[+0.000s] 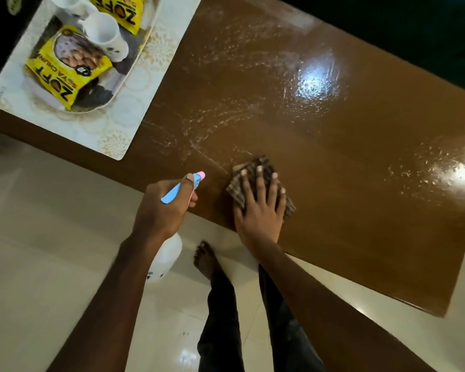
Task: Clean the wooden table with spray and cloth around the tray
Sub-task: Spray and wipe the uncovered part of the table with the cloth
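At the near edge of the wooden table (333, 189), the right hand (261, 208) lies flat on a folded checked cloth (236, 193), fingers straight and spread, palm pressing the cloth to the wood. The left hand (161, 208) grips the spray bottle (165, 260) by its neck, fingers curled round it under the blue trigger, with the pink nozzle pointing toward the table and the white body hanging below the table edge, over the floor. Fine droplets and wet streaks cover much of the tabletop beyond the cloth, from close to the mat out to the bright glare patches on the right, so the spraying looks largely done and the wiping step appears to be the 1 in hand. The tray (134, 65) sits at the far left end on a pale patterned mat (113, 135), carrying 2 yellow snack packets (65, 73) and 2 white cups (105, 36), well apart from both hands. The next move probably calls for sweeping the cloth outward through the wet band with steady downward pressure, working toward the mat's edge without nudging it, while the bottle is kept clear of the surface. A bare foot (207, 261) stands on the glossy tiles just under the table edge.
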